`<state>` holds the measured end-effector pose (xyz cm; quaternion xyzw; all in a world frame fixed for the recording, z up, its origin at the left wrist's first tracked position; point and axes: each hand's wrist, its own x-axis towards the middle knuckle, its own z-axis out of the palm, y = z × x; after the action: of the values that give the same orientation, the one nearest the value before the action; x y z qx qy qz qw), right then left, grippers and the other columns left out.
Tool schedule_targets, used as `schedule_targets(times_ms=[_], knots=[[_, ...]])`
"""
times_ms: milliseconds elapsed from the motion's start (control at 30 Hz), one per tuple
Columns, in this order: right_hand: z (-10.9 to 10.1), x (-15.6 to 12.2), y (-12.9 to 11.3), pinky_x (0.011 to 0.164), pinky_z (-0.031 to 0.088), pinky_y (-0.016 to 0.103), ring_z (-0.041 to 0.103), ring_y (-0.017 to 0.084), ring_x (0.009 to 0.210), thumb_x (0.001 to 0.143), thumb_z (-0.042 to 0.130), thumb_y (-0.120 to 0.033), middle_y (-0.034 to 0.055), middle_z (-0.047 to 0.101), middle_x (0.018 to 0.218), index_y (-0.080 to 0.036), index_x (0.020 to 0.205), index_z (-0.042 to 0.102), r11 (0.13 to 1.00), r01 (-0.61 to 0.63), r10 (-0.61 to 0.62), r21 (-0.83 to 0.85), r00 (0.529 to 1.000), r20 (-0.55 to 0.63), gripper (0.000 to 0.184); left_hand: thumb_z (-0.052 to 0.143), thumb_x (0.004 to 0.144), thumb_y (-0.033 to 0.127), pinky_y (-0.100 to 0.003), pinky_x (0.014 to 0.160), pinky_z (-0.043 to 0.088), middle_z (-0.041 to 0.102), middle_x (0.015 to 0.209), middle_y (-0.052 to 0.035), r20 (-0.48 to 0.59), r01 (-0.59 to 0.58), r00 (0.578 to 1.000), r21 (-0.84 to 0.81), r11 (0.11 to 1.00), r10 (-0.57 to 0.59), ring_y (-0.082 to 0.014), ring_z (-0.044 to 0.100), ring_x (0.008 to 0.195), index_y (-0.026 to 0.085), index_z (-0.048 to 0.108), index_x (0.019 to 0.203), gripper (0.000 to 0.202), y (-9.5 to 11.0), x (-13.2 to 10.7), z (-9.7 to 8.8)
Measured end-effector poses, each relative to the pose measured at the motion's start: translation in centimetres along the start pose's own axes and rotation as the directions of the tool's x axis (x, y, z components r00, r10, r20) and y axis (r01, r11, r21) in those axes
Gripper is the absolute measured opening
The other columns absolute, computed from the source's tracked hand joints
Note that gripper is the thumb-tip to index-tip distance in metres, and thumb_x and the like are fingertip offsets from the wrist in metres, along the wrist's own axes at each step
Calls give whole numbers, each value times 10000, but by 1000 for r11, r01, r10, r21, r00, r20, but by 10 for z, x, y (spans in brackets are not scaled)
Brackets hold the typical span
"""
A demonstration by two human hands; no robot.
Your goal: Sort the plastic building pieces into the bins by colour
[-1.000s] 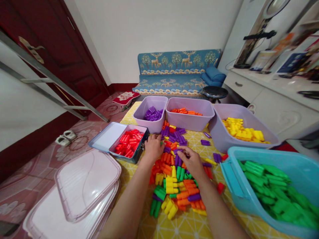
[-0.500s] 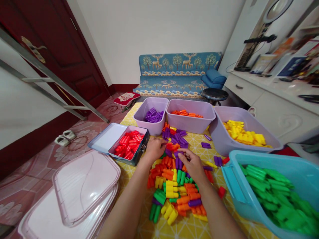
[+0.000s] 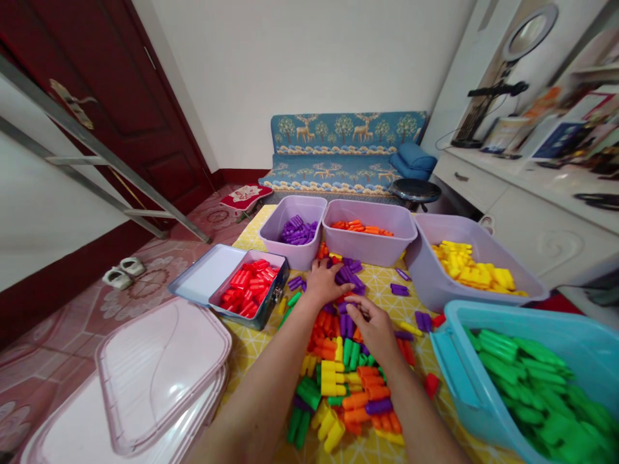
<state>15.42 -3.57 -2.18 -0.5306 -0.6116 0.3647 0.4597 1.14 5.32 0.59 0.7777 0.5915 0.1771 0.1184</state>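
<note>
Small ribbed plastic tubes joined in blocks lie in a mixed heap (image 3: 333,377) of orange, yellow, green, purple and red. My left hand (image 3: 323,282) reaches over the far part of the heap, fingers spread over the purple pieces (image 3: 352,278); nothing shows in its grip. Just right of it, my right hand (image 3: 376,328) is low over the heap with fingers curled in beside purple pieces. Whatever is between its fingertips, if anything, is too small to make out. Both forearms cover parts of the heap.
Around the heap stand lilac bins of purple (image 3: 268,241), orange (image 3: 370,248) and yellow (image 3: 425,274) pieces, a teal bin (image 3: 459,367) of green ones and a hinged tin (image 3: 264,316) of red ones. Lids (image 3: 164,367) are stacked at left. Loose pieces dot the yellow cloth (image 3: 387,274).
My left hand has moved right and slightly away from me, from the heap's left edge onto the purple pieces, its fingers spreading. My right hand has barely moved. The view has tilted slightly.
</note>
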Motion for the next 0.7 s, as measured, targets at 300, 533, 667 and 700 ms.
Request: schedule_targets(times_ms=[300,533,667,700], knots=[[-6,1,3,667,507,322,621,197,699,868,524,-434,56,671,761,-179,956,652,1000,26,-27,-9,952,-306,299,651,766,322,-340,950,425,698,968,-43,142,-192,966,-172,966,217,-214,598,966,240,719,984,242,-9,-33,-13],[-11,10,24,1043,335,521,468,314,1240,840,547,-452,177,544,1305,-147,1244,564,890,81,-251,-448,908,-334,507,682,737,277,-376,954,420,651,1103,-60,-57,-158,987,-203,966,150,-246,535,1063,234,707,997,265,-8,-70,-6],[-6,9,23,1055,321,532,480,307,1242,859,517,-460,136,554,1322,-196,1232,591,853,103,-184,-511,976,-112,463,656,713,224,-410,995,399,612,1197,-68,-94,-138,988,-164,977,124,-266,504,1125,235,635,1166,453,-6,-71,0],[-6,9,22,1054,338,508,495,293,1229,863,515,-455,124,566,1307,-205,1183,625,862,124,-177,-491,982,-63,421,651,707,220,-419,1008,391,593,1237,-69,-100,-139,987,-158,978,124,-271,493,1148,240,591,1234,531,-6,-70,1]])
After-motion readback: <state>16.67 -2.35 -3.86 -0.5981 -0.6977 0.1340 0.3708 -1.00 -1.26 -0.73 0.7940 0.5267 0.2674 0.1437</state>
